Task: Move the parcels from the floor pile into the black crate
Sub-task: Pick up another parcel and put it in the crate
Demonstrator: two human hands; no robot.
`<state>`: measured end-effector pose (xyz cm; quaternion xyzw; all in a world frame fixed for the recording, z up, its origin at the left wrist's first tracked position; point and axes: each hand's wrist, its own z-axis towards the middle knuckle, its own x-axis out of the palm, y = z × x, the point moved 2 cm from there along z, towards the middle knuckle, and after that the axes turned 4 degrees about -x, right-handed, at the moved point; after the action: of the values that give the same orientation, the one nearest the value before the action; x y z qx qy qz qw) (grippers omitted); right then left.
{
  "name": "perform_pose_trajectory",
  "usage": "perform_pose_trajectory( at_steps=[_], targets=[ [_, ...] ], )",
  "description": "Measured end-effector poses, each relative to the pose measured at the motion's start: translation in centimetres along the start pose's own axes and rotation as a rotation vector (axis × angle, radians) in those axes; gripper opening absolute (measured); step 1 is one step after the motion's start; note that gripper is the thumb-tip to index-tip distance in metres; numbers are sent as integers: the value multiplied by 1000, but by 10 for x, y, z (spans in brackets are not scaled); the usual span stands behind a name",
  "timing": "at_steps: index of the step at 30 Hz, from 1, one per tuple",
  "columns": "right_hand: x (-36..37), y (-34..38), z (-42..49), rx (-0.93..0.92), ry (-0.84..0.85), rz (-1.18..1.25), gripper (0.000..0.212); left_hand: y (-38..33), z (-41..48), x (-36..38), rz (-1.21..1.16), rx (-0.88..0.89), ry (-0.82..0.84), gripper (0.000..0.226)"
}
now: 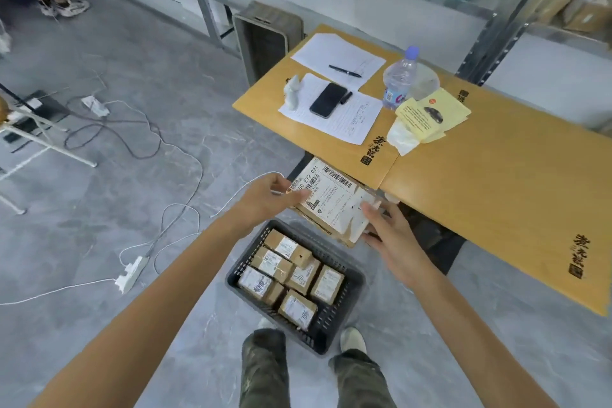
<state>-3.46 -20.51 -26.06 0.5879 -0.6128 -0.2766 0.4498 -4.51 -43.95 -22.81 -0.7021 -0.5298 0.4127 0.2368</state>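
— Left hand [281, 195] and right hand [385, 230] each grip an end of the large brown cardboard parcel with the white shipping label [331, 200], held just beyond the far rim of the black slatted plastic crate [319, 339] on the floor.
— Which step is this?
— Carrying it over, by my judgement; lowering it in comes next.
— Any room?
— Little: several small brown cardboard parcels [288, 270] already cover the bottom, so mine must lie flat on top.

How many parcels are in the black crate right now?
6 parcels show in the black crate: three along its left side, two on the right, one nearest the feet. More may lie hidden beneath.
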Motion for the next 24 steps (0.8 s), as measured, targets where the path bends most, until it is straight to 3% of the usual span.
perform_pose_trajectory(
  at_steps=[5,13,24],
  targets=[
    [35,-55,33,102,-200,36,29,47,53,-36,289,-14,107,31],
    [51,-195,103,347,-345,-79,42,164,148,-34,614,-71,267,32],
    [20,-530,202,730,-425,-214,50,405,290,38,662,-133,191,29]
  ],
)
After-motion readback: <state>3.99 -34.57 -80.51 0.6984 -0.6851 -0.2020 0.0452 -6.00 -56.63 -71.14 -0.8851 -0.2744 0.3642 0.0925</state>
